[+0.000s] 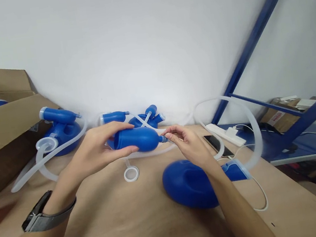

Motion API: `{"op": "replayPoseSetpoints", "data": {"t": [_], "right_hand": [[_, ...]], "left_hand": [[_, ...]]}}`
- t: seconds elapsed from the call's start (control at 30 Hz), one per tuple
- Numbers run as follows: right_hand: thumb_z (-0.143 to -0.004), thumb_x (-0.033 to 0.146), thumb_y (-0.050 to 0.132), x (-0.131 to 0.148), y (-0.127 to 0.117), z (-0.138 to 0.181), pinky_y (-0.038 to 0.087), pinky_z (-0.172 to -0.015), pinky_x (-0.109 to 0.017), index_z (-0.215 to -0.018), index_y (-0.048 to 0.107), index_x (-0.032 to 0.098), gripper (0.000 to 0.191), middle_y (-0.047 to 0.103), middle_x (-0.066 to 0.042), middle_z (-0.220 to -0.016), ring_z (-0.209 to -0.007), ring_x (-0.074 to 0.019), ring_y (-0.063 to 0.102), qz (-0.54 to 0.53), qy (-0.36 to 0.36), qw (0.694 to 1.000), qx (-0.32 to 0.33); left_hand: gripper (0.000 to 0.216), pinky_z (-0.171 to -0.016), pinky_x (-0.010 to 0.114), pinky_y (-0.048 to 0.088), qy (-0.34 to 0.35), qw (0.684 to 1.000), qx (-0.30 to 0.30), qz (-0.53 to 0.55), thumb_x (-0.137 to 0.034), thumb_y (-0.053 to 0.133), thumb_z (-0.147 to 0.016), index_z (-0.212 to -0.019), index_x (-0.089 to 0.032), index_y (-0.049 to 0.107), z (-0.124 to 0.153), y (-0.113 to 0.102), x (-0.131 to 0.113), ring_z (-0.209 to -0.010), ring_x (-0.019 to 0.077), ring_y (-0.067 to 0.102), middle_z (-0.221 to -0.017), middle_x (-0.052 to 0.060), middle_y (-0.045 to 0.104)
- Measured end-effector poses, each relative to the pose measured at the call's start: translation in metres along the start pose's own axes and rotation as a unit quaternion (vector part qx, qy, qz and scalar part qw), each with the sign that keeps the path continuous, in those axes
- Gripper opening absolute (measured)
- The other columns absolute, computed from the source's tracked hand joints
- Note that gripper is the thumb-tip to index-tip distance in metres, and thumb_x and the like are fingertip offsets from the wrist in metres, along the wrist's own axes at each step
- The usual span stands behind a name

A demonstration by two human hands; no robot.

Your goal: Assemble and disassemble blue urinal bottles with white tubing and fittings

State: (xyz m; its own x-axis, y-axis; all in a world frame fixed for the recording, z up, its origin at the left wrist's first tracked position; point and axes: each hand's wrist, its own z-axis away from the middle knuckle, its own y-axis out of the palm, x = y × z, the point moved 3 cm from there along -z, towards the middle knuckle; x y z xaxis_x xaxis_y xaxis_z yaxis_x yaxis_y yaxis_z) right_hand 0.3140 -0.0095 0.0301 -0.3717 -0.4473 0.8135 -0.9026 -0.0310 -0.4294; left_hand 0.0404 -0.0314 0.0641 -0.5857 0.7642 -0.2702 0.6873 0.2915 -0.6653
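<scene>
My left hand is wrapped round a blue rubber squeeze bulb, held level above the brown table. At the bulb's narrow tip, my right hand pinches the end of a clear flexible tube. That tube loops up and round to the right, down to a blue round bag lying flat under my right wrist. A grey watch sits on my left wrist.
More blue bulbs and bags with clear tubes lie at the back by the wall. An open cardboard box stands at the left. A phone, a white power strip and a blue metal rack are on the right.
</scene>
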Motion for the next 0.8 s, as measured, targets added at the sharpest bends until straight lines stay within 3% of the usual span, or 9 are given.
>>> {"op": "replayPoseSetpoints", "data": {"t": [0.17, 0.33, 0.5, 0.67, 0.8], "right_hand": [[-0.106, 0.034, 0.05, -0.005, 0.003, -0.002, 0.055, -0.085, -0.032, -0.107, 0.068, 0.019, 0.024, 0.078, -0.007, -0.103, -0.093, -0.02, 0.073, 0.151, -0.099, 0.983, -0.041], [-0.11, 0.028, 0.04, -0.011, 0.004, 0.0, 0.059, -0.095, -0.04, -0.118, 0.067, 0.017, 0.03, 0.075, -0.014, -0.116, -0.109, -0.0249, 0.073, 0.33, -0.222, 0.915, -0.065], [-0.11, 0.024, 0.039, -0.008, 0.001, 0.003, 0.06, -0.097, -0.041, -0.122, 0.066, 0.015, 0.031, 0.074, -0.016, -0.118, -0.115, -0.0265, 0.071, 0.419, -0.257, 0.869, -0.052], [-0.11, 0.022, 0.038, -0.014, -0.002, -0.001, 0.06, -0.09, -0.039, -0.116, 0.065, 0.014, 0.029, 0.073, -0.016, -0.11, -0.106, -0.0254, 0.071, 0.426, -0.228, 0.875, -0.024], [-0.108, 0.031, 0.048, -0.017, -0.009, -0.004, 0.056, -0.108, -0.047, -0.14, 0.054, 0.015, 0.036, 0.065, -0.017, -0.138, -0.13, -0.027, 0.064, 0.36, -0.178, 0.916, 0.01]], "left_hand": [[0.053, -0.069, 0.03, 0.056, -0.04, 0.999, -0.012, -0.021, -0.065, 0.073, -0.089, -0.121, -0.023, 0.074, -0.001, 0.005, 0.001, -0.086, 0.0229, 0.074, -0.114, 0.006, 0.079], [0.053, -0.07, 0.031, 0.056, -0.05, 0.998, -0.028, -0.036, -0.067, 0.071, -0.09, -0.12, -0.024, 0.074, -0.001, 0.011, -0.005, -0.092, 0.0258, 0.075, -0.117, 0.007, 0.078], [0.054, -0.068, 0.031, 0.058, -0.066, 0.997, -0.041, -0.024, -0.068, 0.072, -0.089, -0.118, -0.022, 0.075, -0.002, 0.017, -0.009, -0.088, 0.0245, 0.075, -0.114, 0.007, 0.08], [0.053, -0.07, 0.033, 0.059, -0.049, 0.996, -0.056, -0.051, -0.065, 0.072, -0.091, -0.118, -0.019, 0.074, 0.001, 0.02, -0.013, -0.088, 0.0241, 0.075, -0.113, 0.007, 0.079], [0.051, -0.074, 0.033, 0.06, -0.041, 0.995, -0.07, -0.057, -0.061, 0.073, -0.092, -0.12, -0.02, 0.073, 0.003, 0.018, -0.017, -0.091, 0.0239, 0.074, -0.118, 0.007, 0.078]]}}
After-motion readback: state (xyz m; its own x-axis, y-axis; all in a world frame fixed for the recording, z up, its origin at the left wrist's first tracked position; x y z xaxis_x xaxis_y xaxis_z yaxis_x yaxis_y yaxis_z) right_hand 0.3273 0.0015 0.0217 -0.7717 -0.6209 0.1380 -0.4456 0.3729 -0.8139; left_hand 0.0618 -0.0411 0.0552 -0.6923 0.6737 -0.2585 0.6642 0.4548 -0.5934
